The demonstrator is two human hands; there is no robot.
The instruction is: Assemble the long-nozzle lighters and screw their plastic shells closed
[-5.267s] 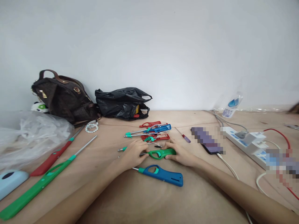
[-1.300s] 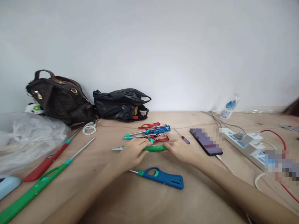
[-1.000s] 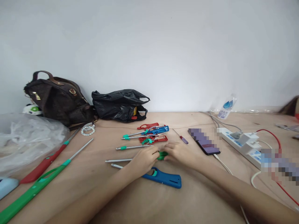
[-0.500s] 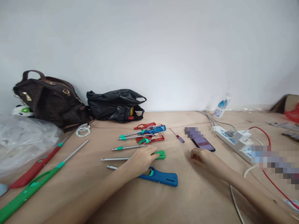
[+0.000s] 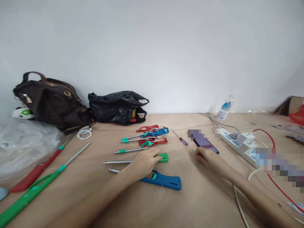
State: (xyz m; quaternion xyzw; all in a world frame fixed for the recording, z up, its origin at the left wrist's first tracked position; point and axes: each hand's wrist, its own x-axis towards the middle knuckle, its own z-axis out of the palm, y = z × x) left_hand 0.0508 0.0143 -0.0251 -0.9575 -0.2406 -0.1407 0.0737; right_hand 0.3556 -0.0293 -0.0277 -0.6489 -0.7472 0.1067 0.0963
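My left hand (image 5: pixel 146 161) is closed over a green gas lighter (image 5: pixel 163 157) lying on the table, its fingers on the handle and its metal tube (image 5: pixel 117 162) sticking out to the left. Just in front of that hand lies a blue gas lighter (image 5: pixel 166 181). Beyond it are several opened lighters with red and blue half shells (image 5: pixel 158 131), metal tubes and thin wires. My right hand (image 5: pixel 209 157) is over the table by the near end of a phone (image 5: pixel 206 144), fingertips curled together; what they hold, if anything, is hidden. A tiny speck (image 5: pixel 199 164) shows below those fingers.
A small screwdriver (image 5: pixel 183 141) lies left of the phone. On the right are a power strip (image 5: pixel 230 141) with plugs and cables, and a bottle (image 5: pixel 225 109). At left lie red (image 5: pixel 35 172) and green (image 5: pixel 33 191) long lighters, a bracelet (image 5: pixel 84 133) and bags (image 5: pixel 116 107).
My right hand has shifted slightly right and up, over the phone's near edge, and a tiny speck now shows below its fingers. My left hand stays on the green lighter.
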